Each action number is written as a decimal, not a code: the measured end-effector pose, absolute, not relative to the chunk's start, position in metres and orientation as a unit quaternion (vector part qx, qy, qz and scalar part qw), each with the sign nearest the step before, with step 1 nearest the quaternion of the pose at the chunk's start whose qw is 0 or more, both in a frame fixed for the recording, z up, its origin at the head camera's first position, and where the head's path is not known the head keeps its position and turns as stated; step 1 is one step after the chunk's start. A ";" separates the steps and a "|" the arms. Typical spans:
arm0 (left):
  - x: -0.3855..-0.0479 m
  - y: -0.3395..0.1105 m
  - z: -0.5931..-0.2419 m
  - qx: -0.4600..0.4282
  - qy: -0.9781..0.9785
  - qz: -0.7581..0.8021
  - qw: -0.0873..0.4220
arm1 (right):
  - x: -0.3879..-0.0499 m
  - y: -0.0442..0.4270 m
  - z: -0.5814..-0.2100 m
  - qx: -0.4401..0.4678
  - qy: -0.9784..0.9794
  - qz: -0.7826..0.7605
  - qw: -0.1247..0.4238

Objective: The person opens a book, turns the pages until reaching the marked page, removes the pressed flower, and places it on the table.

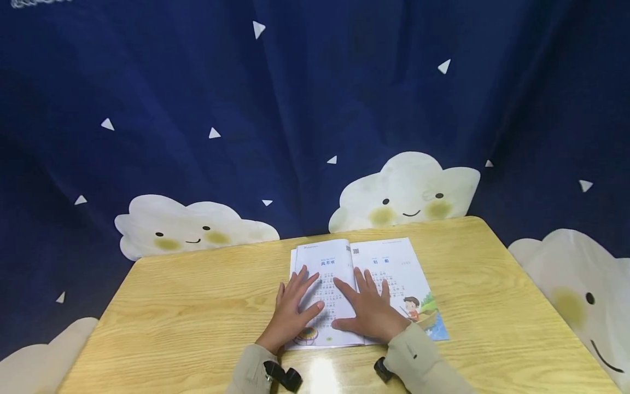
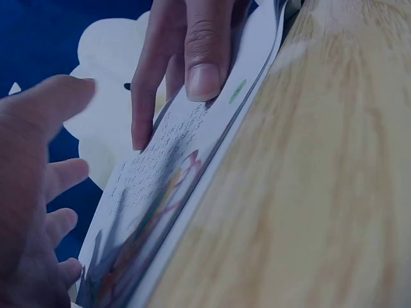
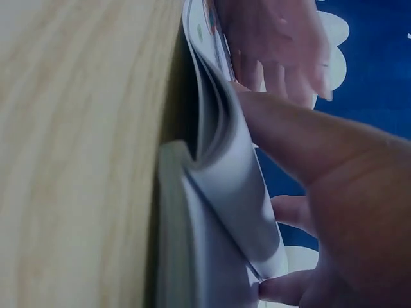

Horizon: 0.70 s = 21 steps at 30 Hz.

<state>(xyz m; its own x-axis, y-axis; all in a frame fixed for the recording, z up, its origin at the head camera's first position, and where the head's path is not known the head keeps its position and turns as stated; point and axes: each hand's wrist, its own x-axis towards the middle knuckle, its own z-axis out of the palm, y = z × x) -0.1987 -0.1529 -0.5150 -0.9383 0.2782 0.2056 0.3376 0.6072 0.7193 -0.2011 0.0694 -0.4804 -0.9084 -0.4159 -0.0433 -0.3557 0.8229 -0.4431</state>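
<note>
An open book (image 1: 339, 336) with Chinese text and coloured drawings lies on the wooden table. Over its left page is my left hand (image 1: 291, 313), fingers spread; in the left wrist view its fingers (image 2: 61, 173) appear raised off the paper. My right hand (image 1: 371, 312) spans the centre fold, thumb and fingers extended. Its thumb and fingertips touch the paper, as the right wrist view shows with the right hand (image 3: 353, 199) beside the bulging left-side pages (image 3: 237, 186). Neither hand grips anything. Part of the text is hidden under the hands.
Pale wooden table (image 1: 197, 306) extends to both sides of the book. Behind it hangs a dark blue curtain (image 1: 305, 98) with white triangles and smiling clouds. Dark wrist straps (image 1: 283, 376) sit over the light sleeves (image 1: 425, 364).
</note>
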 end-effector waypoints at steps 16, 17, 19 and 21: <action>-0.198 -0.149 -0.515 -0.213 -0.936 -0.279 0.035 | -0.205 0.078 -0.471 -0.214 0.938 -0.255 0.099; -0.198 -0.149 -0.514 -0.213 -0.936 -0.278 0.035 | -0.206 0.079 -0.470 -0.214 0.936 -0.260 0.101; -0.198 -0.150 -0.513 -0.214 -0.936 -0.277 0.032 | -0.207 0.081 -0.468 -0.214 0.935 -0.265 0.101; -0.198 -0.150 -0.513 -0.216 -0.936 -0.276 0.030 | -0.208 0.084 -0.467 -0.210 0.933 -0.277 0.097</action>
